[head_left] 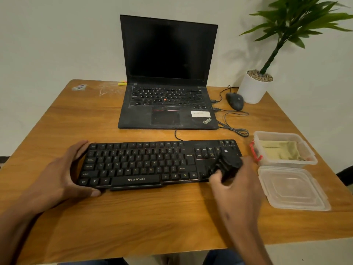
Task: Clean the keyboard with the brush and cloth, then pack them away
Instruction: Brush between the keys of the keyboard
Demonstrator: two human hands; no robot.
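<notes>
Wooden table [133, 217], grainy, worn. Black matte keyboard [149, 163] lies at centre. Left hand [63, 175] cups its left end, fingers spread. Right hand [235, 186] grips black brush [228, 165] over its right end. Cloth [278, 152], soft, beige, in clear plastic container [309, 157] right of keyboard. Risk: hard strokes could shove keyboard against container.
</notes>
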